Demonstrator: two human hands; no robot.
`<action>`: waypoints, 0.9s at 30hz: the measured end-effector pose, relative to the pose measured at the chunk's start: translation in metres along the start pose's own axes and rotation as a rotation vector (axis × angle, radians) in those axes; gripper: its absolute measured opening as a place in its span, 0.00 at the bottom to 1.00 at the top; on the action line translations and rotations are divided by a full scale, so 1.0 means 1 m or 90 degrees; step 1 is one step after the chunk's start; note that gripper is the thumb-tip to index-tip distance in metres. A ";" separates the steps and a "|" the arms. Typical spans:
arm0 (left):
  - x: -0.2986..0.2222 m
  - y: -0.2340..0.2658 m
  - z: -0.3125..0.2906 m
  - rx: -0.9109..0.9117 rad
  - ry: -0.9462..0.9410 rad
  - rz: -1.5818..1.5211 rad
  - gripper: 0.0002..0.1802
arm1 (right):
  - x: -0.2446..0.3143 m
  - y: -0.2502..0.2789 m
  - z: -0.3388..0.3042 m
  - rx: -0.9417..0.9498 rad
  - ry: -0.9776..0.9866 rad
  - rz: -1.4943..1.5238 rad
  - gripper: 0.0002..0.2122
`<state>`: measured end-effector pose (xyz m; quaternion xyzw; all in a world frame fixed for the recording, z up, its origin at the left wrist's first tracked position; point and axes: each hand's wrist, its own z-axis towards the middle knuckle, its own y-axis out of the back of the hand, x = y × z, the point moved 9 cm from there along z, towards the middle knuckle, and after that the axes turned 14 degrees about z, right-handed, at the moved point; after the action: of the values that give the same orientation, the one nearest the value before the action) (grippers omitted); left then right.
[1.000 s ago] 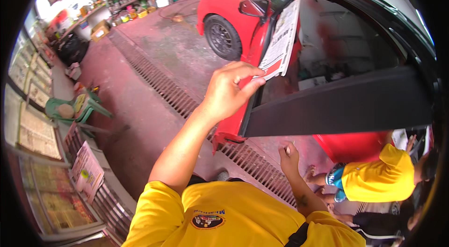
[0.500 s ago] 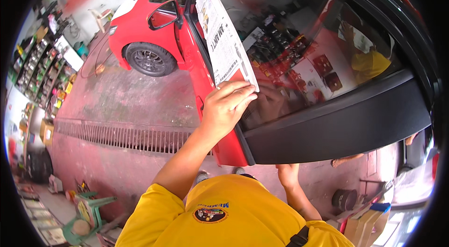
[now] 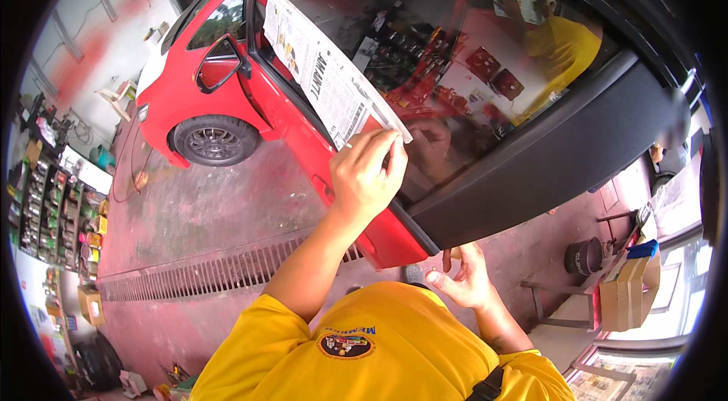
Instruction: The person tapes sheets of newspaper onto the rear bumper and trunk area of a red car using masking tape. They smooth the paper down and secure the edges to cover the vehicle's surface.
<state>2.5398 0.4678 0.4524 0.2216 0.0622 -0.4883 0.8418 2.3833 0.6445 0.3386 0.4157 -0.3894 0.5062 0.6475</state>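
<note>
A folded newspaper sheet (image 3: 322,75) lies lengthwise along the lower edge of the dark window (image 3: 432,44) of a red car's open door. My left hand (image 3: 368,177) is closed on the near end of the sheet, fingertips pinched at its corner. The hand stands above the red door panel (image 3: 390,238). My right hand (image 3: 464,278) is below the bottom corner of the black door trim (image 3: 531,169). Its thumb and fingers are apart, and I see nothing in it. Some of its fingertips are close to the trim's edge.
The car's side mirror (image 3: 218,65) and front wheel (image 3: 215,141) are at the far left. A floor grate (image 3: 220,268) crosses the floor. Loaded shelves (image 3: 57,211) line the left wall. A dark bucket (image 3: 584,257) and a cardboard box (image 3: 629,291) stand at right.
The view has turned, so car and newspaper sit further left. My right hand has come out from behind the door's lower edge, fingers now showing. My left hand still pinches the newspaper's near end.
</note>
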 end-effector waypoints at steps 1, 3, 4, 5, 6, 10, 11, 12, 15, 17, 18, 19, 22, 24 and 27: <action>0.000 0.002 -0.002 0.002 0.004 -0.043 0.10 | -0.001 0.000 -0.001 -0.008 -0.007 -0.003 0.34; -0.003 0.005 -0.004 0.023 0.030 -0.093 0.12 | -0.005 -0.001 -0.004 -0.023 -0.021 -0.004 0.34; -0.005 0.003 -0.004 0.016 0.029 -0.087 0.12 | -0.003 -0.001 -0.003 -0.032 -0.024 0.003 0.34; -0.005 0.003 -0.006 0.008 0.029 -0.077 0.12 | 0.002 -0.002 0.000 -0.037 -0.026 0.013 0.34; -0.004 0.002 -0.007 0.000 0.030 -0.066 0.12 | 0.006 -0.004 0.003 -0.041 -0.027 0.023 0.35; -0.005 0.001 -0.008 -0.029 0.045 -0.055 0.09 | 0.009 -0.005 0.004 -0.018 -0.069 0.031 0.34; -0.009 -0.001 -0.007 -0.051 0.033 -0.043 0.09 | 0.010 -0.004 0.004 -0.024 -0.056 0.035 0.34; -0.015 -0.003 -0.008 -0.070 0.000 -0.002 0.07 | 0.012 -0.003 0.003 -0.030 -0.045 0.041 0.34; -0.021 -0.014 -0.010 -0.041 -0.006 0.083 0.05 | 0.012 -0.007 0.004 -0.030 -0.065 0.083 0.35; -0.008 -0.023 -0.010 -0.010 0.060 -0.019 0.05 | 0.011 -0.009 0.006 -0.025 -0.057 0.094 0.35; 0.001 -0.027 -0.014 0.010 0.114 -0.084 0.05 | 0.010 -0.011 0.006 -0.019 -0.059 0.093 0.35; 0.013 -0.024 -0.021 0.022 0.180 -0.135 0.04 | 0.009 -0.013 0.004 -0.011 -0.060 0.092 0.35; 0.047 0.024 -0.017 -0.021 0.224 -0.223 0.09 | 0.010 -0.014 0.004 -0.010 -0.054 0.095 0.36; 0.085 0.078 -0.003 0.037 0.325 -0.279 0.16 | 0.012 -0.013 0.003 -0.016 -0.057 0.088 0.36; 0.131 0.173 0.019 -0.069 0.252 -0.583 0.13 | 0.019 -0.015 0.005 -0.012 -0.071 0.063 0.35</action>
<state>2.7519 0.4288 0.4809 0.2163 0.3370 -0.7520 0.5236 2.4012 0.6439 0.3557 0.4170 -0.4497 0.5102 0.6029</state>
